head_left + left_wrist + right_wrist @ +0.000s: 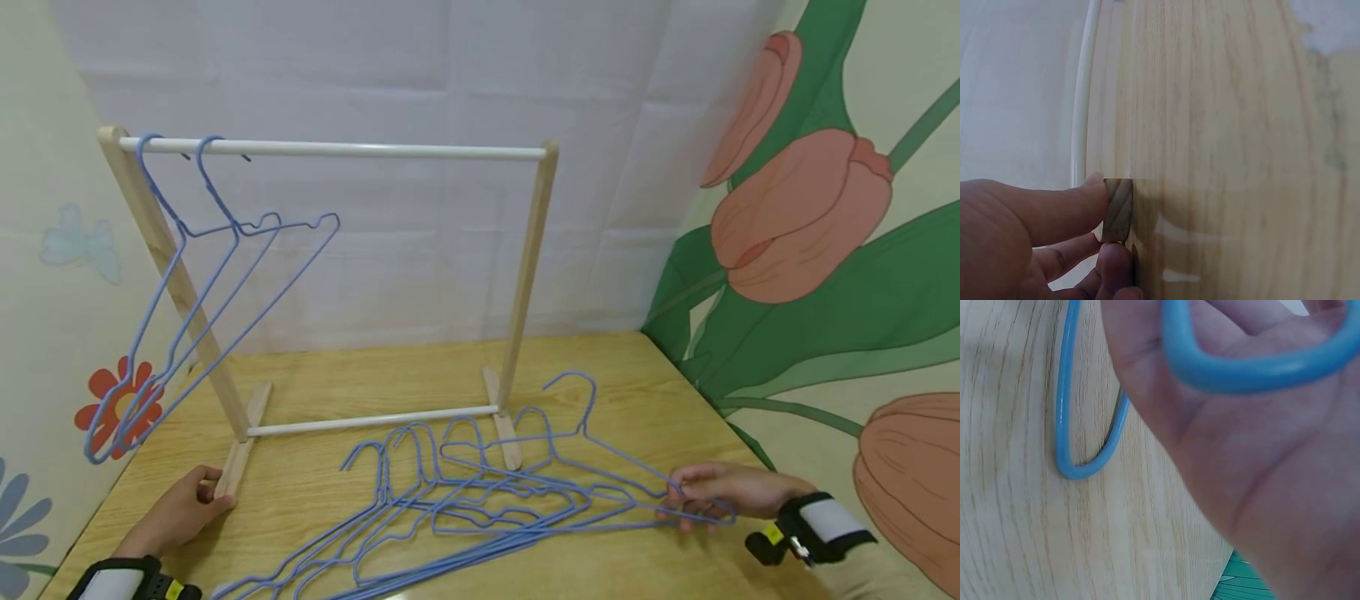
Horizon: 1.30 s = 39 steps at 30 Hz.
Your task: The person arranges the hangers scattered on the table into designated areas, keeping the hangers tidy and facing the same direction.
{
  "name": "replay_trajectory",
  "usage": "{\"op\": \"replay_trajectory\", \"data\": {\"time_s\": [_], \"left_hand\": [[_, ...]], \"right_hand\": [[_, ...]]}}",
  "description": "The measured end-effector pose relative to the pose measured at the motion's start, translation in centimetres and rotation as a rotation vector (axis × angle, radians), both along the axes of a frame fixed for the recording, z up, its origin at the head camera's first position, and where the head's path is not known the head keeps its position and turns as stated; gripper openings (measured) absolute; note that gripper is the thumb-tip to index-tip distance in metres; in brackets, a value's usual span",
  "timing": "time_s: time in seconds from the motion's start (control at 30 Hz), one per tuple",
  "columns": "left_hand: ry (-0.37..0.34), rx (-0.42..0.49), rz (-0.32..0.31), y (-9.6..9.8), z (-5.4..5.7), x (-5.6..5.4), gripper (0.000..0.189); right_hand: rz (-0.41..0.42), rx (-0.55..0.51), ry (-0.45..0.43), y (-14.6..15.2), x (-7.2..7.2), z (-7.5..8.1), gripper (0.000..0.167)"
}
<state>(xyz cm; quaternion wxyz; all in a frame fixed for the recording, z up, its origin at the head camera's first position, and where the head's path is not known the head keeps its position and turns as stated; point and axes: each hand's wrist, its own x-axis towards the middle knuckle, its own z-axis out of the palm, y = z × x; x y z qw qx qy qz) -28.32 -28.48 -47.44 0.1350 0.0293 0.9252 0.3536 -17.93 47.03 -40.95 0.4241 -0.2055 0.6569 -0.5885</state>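
My left hand (183, 510) pinches the front end of the rack's left wooden foot (236, 477). In the left wrist view, the thumb lies on one side of that squared foot end (1117, 209) and the fingers on the other. At the right, my right hand (738, 490) holds one end of a blue wire hanger (582, 431), its hook pointing up and away. The rounded end of this hanger (1254, 375) crosses the palm in the right wrist view. Several similar blue hangers (487, 546) lie overlapped on the table, left of the right hand.
The rack has a white top rail (397, 151) and a white lower bar (367, 422). Two blue hangers (211, 182) hang near the rail's left end. A white sheet (390, 275) covers the back, and painted walls flank the wooden table (637, 567).
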Motion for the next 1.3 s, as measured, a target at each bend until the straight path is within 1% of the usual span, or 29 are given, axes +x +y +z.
{"op": "replay_trajectory", "data": {"time_s": [0.1, 0.3, 0.47, 0.57, 0.77, 0.93, 1.03, 1.17, 1.3], "left_hand": [[0.006, -0.003, 0.001, 0.0, 0.0, 0.1, 0.053], [0.003, -0.007, 0.009, 0.1, 0.0, 0.1, 0.053], [0.002, -0.004, 0.009, 0.1, -0.2, 0.0, 0.053], [0.004, -0.002, 0.008, 0.1, -0.2, -0.1, 0.053], [0.007, -0.012, 0.009, 0.1, 0.0, 0.2, 0.053], [-0.005, -0.027, 0.014, 0.2, 0.1, 0.3, 0.053], [-0.016, -0.034, 0.019, 0.2, 0.1, 0.3, 0.053], [-0.025, -0.036, 0.024, 0.1, 0.0, 0.2, 0.055], [-0.021, -0.038, 0.022, 0.1, -0.1, 0.1, 0.056]], "right_hand": [[0.005, -0.001, 0.001, 0.0, 0.0, -0.1, 0.031], [0.037, -0.038, 0.019, -0.2, 0.0, -0.3, 0.031], [0.038, -0.026, 0.021, -0.6, 0.1, -0.2, 0.03], [0.044, -0.022, 0.037, -0.9, 0.2, 0.1, 0.029], [0.065, -0.048, 0.079, -1.5, 0.1, 0.7, 0.026], [0.046, -0.03, 0.07, -2.2, 0.2, 1.1, 0.027], [0.05, -0.042, 0.095, -2.7, 0.2, 1.3, 0.028], [0.058, -0.061, 0.143, -3.5, 0.1, 1.7, 0.023], [0.046, -0.065, 0.15, -4.7, 0.0, 2.3, 0.021]]}}
